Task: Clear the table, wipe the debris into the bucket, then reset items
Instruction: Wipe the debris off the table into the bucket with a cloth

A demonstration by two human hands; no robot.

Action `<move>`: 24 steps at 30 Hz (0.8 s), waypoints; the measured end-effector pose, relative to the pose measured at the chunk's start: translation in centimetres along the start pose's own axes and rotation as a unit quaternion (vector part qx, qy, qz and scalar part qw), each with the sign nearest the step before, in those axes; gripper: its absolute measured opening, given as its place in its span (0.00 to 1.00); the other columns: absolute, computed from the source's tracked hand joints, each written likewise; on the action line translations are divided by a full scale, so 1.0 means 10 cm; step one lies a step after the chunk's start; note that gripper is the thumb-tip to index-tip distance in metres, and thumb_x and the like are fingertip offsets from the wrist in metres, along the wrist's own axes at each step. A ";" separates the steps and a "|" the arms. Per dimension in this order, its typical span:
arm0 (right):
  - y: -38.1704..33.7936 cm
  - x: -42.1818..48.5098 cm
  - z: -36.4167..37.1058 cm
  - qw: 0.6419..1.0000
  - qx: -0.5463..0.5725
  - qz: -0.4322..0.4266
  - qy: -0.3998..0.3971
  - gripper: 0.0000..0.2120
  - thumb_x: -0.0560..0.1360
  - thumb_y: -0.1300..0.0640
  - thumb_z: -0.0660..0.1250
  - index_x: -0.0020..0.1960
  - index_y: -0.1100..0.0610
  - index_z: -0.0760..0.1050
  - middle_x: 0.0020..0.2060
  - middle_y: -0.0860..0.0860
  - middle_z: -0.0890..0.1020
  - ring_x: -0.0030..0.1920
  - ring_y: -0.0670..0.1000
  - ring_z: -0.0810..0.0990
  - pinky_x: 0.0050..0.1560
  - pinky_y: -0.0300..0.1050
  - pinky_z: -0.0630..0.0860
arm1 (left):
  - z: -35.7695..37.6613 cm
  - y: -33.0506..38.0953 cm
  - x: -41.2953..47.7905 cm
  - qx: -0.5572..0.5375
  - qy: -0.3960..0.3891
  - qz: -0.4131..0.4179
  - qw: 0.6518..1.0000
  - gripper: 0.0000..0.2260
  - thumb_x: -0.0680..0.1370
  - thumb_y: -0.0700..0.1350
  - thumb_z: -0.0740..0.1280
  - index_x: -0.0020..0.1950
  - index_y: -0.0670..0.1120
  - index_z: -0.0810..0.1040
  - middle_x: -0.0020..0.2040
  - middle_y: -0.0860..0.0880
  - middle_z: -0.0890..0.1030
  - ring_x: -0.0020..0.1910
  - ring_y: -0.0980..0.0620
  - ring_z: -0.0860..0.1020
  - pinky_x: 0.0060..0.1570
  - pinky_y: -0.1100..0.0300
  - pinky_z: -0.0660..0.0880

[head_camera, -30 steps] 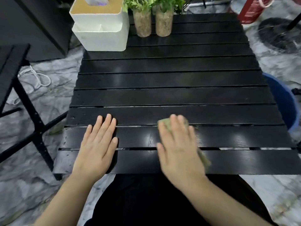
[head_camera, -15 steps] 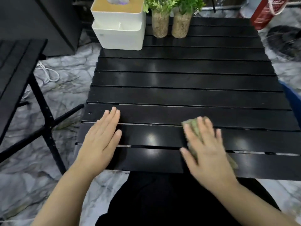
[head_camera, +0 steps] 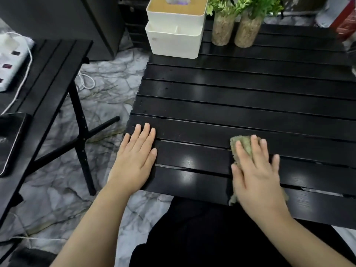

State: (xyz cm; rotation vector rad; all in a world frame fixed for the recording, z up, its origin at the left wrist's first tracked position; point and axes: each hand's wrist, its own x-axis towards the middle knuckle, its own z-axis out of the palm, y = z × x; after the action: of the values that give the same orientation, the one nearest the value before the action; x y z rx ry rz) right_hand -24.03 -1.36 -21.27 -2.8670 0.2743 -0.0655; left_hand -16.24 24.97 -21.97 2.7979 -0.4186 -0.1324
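Note:
The black slatted table [head_camera: 240, 93] fills the middle and right of the head view. My right hand [head_camera: 256, 178] presses flat on a greenish-tan cloth [head_camera: 241, 144] on the two nearest slats; most of the cloth is hidden under the palm. My left hand [head_camera: 134, 158] lies flat on the table's near left corner, fingers together, holding nothing. At the back of the table stand a white tissue box [head_camera: 174, 33] and two small potted plants [head_camera: 221, 26] [head_camera: 247, 29]. The bucket is out of sight.
A second black slatted table [head_camera: 48, 74] stands to the left, carrying a white power strip [head_camera: 9, 62] with its cable and a dark flat device [head_camera: 9, 143]. Marble-patterned floor [head_camera: 107, 93] lies between the tables. A red object [head_camera: 344, 22] sits at the far right.
My right hand has slid the cloth to the right along the near slats. My head has turned left, bringing the side table into view; the blue bucket has left the frame.

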 end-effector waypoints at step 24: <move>-0.71 1.10 0.27 0.999 -0.005 0.000 0.046 0.26 0.75 0.51 0.55 0.72 0.55 0.63 0.73 0.61 0.61 0.73 0.63 0.57 0.70 0.63 0.53 | -0.04 -0.08 1.18 0.012 -0.008 0.010 1.000 0.23 0.81 0.51 0.47 0.75 0.49 0.49 0.77 0.52 0.47 0.76 0.54 0.42 0.73 0.56 0.39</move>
State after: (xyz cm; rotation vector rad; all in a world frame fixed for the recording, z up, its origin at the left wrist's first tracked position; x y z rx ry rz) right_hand -11.77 3.92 -21.78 -2.8774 0.2926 -0.1975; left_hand -4.70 22.32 -22.34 2.8172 -0.4545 -0.1475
